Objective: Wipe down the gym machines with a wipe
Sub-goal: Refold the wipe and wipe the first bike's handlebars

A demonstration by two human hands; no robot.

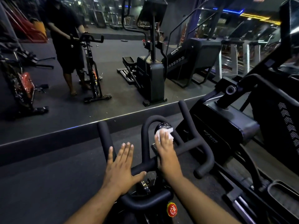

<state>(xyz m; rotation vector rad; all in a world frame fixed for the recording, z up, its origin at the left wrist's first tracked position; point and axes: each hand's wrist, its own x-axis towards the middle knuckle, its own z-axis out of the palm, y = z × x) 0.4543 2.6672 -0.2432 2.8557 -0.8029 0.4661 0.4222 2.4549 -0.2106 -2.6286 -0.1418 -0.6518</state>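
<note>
- Fingers of right hand flat, pressing white wipe onto bike console, centre of handlebars.
- Left hand spread, released, resting on near-left bar.
- Risk: thin wipe bunching or slipping off the rounded console (floor below), missing patches.

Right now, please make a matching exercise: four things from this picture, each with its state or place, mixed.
1 left hand
2 right hand
3 wipe
4 red sticker

A white, under fingers on the console
B fingers straight, palm on the handlebar
C low on the bike frame
D presses the wipe down

Pairs: 1-B, 2-D, 3-A, 4-C
</note>
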